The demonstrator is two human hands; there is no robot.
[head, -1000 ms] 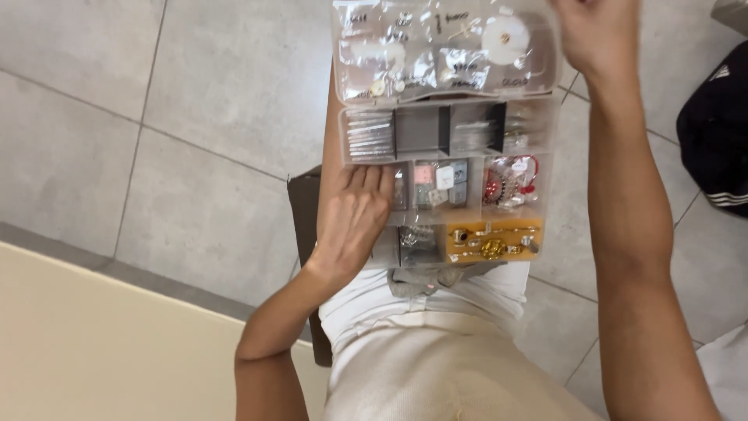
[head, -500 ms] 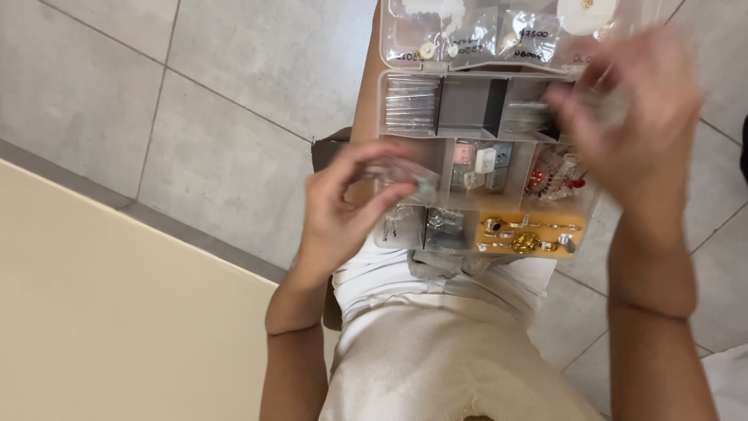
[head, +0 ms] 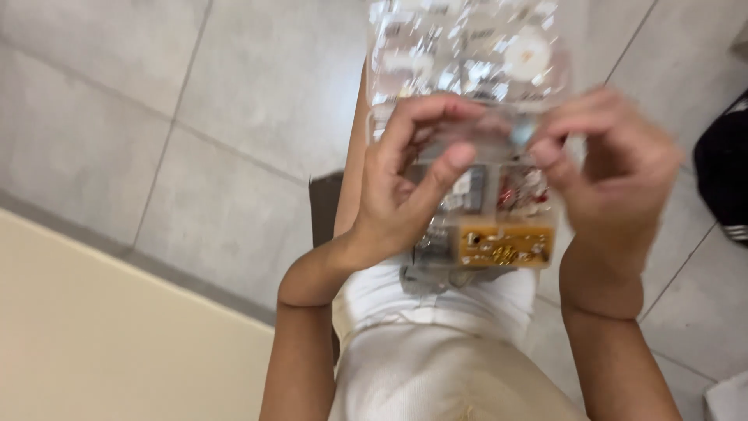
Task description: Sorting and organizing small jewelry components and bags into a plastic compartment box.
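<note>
A clear plastic organizer box (head: 506, 245) with small compartments rests on my lap, and its open lid (head: 467, 54) stands at the far side. The compartments hold small metal and coloured parts, and one near compartment looks orange. My left hand (head: 401, 191) and my right hand (head: 619, 175) are raised just above the box, fingertips facing each other. Between them they pinch a small clear packet (head: 502, 129), which is blurred. Its content cannot be made out.
I sit on a dark seat (head: 323, 206) over a grey tiled floor (head: 195, 156). A cream surface (head: 101, 335) fills the lower left. A black bag (head: 725, 171) lies at the right edge, and something white (head: 728, 401) sits at the bottom right.
My left hand lifted a small clear packet out of the box. My right hand came down from the lid and met it above the compartments. The view shifted slightly.
</note>
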